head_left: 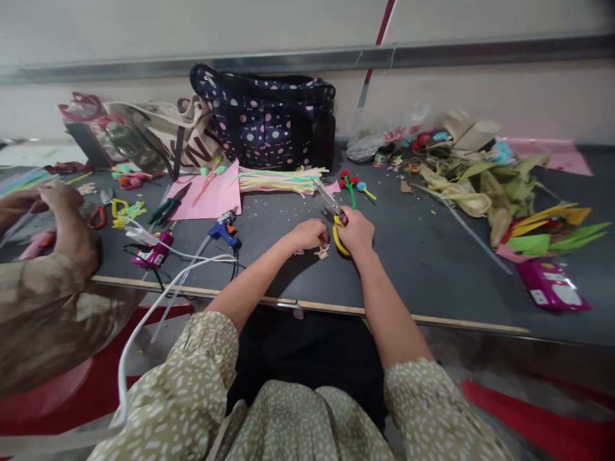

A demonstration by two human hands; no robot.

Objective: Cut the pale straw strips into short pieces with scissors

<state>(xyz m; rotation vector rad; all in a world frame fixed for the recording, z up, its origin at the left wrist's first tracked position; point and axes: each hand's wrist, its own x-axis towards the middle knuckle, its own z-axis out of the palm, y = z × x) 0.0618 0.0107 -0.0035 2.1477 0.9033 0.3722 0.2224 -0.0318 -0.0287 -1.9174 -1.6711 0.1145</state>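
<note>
My right hand (356,232) is closed round the yellow handles of a pair of scissors (333,211), whose blades point up and to the left over the dark table (423,256). My left hand (307,234) is curled shut beside it, pinching something small that I cannot make out. Small pale cut pieces (321,253) lie on the table right under both hands. A bundle of pale yellow and green strips (281,180) lies just beyond the hands.
A blue glue gun (223,228) and a pink device (152,251) with white cords lie to the left. A polka-dot bag (269,118) stands at the back. Dried leaves (480,186) and coloured paper (552,237) fill the right. Another person's arm (67,224) rests at far left.
</note>
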